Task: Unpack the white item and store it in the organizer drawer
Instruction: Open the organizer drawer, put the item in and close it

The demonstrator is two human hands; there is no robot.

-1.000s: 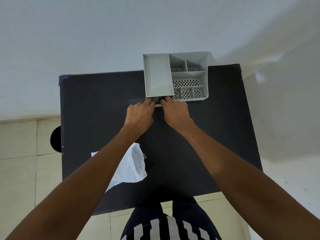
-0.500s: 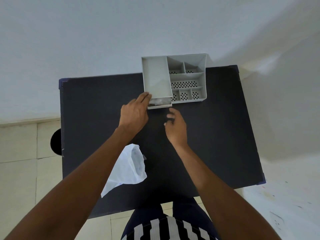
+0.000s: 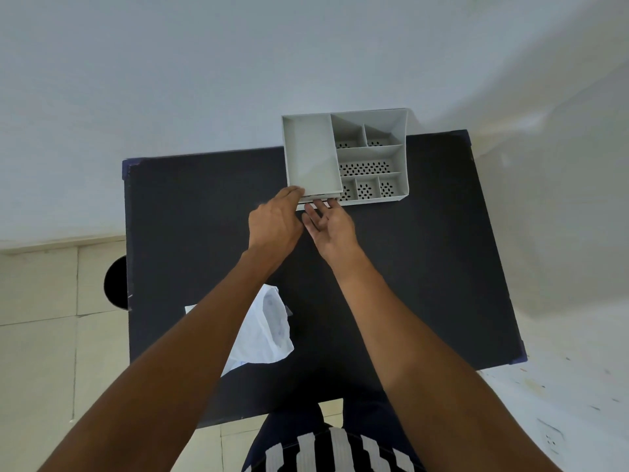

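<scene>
A grey organizer [image 3: 345,158] sits at the far edge of a black desk [image 3: 425,267], its drawer [image 3: 315,200] slightly open at the near left corner. The left hand [image 3: 274,224] rests fingertips on that corner, its grip unclear, while the right hand [image 3: 328,228] reaches the drawer front with fingers spread. A crumpled white bag [image 3: 263,332] lies near the front-left, under the left forearm; the white item cannot be made out.
</scene>
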